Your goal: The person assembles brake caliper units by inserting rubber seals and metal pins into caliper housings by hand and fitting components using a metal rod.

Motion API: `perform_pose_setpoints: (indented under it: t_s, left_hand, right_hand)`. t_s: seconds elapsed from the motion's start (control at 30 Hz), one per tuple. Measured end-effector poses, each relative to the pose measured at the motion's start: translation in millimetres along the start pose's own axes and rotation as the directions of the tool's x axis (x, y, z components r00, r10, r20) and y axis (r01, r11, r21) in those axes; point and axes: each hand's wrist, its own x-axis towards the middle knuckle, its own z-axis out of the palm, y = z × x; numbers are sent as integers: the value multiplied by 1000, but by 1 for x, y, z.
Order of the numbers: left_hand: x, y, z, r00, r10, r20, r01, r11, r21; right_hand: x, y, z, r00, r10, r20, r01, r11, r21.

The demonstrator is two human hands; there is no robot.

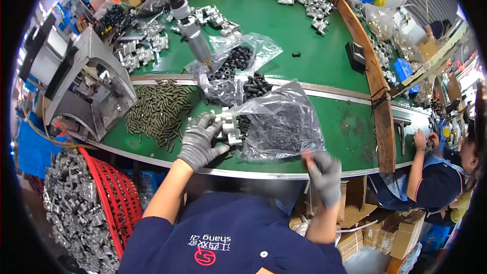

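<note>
My left hand (pixel 199 143), in a grey striped glove, is closed around the near side of some silver metal castings (pixel 229 127) at the table's front edge. Its thumb lies below them. My right hand (pixel 324 175), also gloved, is smeared by motion just off the table edge; something reddish shows at its fingertips, too blurred to name. Between the hands lies a clear plastic bag (pixel 284 127) of small black parts. Left of my left hand spreads a pile of olive-green threaded pins (pixel 160 113). Behind is another open bag of black ring-like parts (pixel 234 63).
A powered screwdriver (pixel 193 35) hangs over the green table (pixel 314 61). At left stand a grey machine housing (pixel 86 86) and a red basket (pixel 114 193) beside heaped castings. A wooden rail (pixel 373 76) borders the right, with a hammer (pixel 402 134) beyond. Another person works at right.
</note>
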Motion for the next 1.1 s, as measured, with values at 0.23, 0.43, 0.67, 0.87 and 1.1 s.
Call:
perform_pose_setpoints:
  t_s: [0.23,0.43,0.67,0.87,1.1]
  left_hand:
    - [-8,-28,-8,996,83,33,-77,984,-160]
    - [-1,-14,-50,963,30,-268,-84,978,-193]
    - [55,18,-12,955,-226,-192,11,675,-738]
    - [80,42,-20,981,-190,39,113,397,-911]
    - [59,48,-29,919,-110,379,390,111,-914]
  right_hand:
    - [219,8,133,920,283,270,74,551,-831]
    - [221,41,141,931,162,327,152,643,-751]
    - [188,24,117,992,128,11,-127,991,-49]
    - [118,-36,98,934,-306,186,339,923,-182]
    - [83,-38,83,993,-74,91,44,956,288]
